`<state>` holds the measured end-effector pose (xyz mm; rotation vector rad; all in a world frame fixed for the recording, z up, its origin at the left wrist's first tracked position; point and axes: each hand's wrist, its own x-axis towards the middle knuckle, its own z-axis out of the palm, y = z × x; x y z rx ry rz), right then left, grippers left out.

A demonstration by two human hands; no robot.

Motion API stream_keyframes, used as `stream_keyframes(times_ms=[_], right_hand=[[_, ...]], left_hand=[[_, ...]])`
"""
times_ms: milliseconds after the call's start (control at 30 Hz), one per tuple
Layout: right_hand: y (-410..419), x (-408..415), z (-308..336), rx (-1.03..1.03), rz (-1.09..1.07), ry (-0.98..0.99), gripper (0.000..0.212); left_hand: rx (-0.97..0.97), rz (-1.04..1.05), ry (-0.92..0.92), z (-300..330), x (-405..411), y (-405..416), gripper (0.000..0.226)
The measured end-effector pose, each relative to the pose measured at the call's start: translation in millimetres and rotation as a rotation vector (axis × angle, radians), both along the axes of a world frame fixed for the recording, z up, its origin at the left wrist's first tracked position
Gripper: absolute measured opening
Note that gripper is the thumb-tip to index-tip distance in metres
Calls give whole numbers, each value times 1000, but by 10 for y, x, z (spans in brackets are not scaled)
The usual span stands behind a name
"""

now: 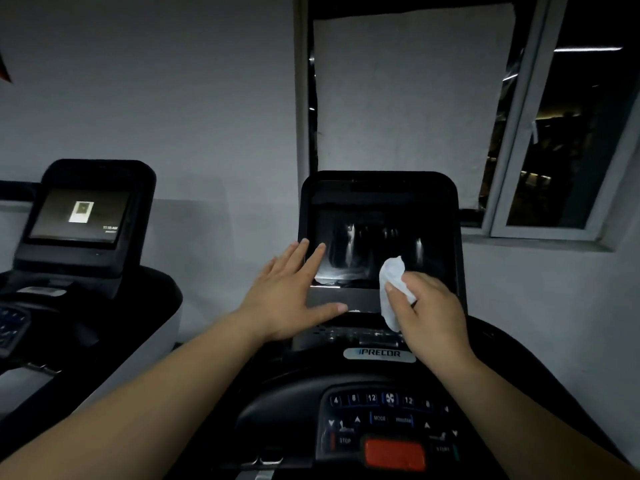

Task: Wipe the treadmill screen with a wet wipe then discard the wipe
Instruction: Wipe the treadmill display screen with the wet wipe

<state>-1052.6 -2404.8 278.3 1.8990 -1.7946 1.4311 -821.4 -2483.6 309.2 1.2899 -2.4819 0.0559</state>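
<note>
Wipe, white and crumpled, pinched in right hand, pressed against lower right of dark screen. Right fingers curled tight round it. Left hand flat and spread, holding nothing, fingertips at screen's lower left edge, probably touching. Red button on console below. Second treadmill off to left.

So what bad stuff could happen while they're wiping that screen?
The wet wipe droops below the screen, so drips might reach the console slots under it. The left hand has fingertips resting on the screen's left edge, which could leave fresh smudges. Both arms also reach over the red stop button and keypad, so a bump could press something.
</note>
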Motion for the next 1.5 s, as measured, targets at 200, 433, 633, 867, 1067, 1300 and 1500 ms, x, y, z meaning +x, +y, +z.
stream_keyframes(times_ms=[200, 433, 633, 867, 1067, 1300, 1500], right_hand=[[-887, -120, -142, 22, 18, -54, 53], [-2011, -199, -328, 76, -7, -38, 47], [-2781, -149, -514, 132, -49, -70, 47], [-3475, -130, -636, 333, -45, -298, 48], [-4346, -46, 95, 38, -214, -166, 21], [-5045, -61, -391, -29, 44, 831, 37], [-4628, -69, -772, 23, 124, 809, 47]], left_hand=[[-11, -12, -31, -134, -97, -920, 112], [-92, -74, -149, -230, -87, -2338, 118], [-152, -139, -317, -477, -262, -3332, 124], [-176, -143, -425, -755, -381, -4001, 133], [-229, -167, -444, -862, -307, -4214, 131], [-209, -174, -321, -957, -268, -4287, 139], [-230, -218, -285, -1046, -247, -4360, 145]])
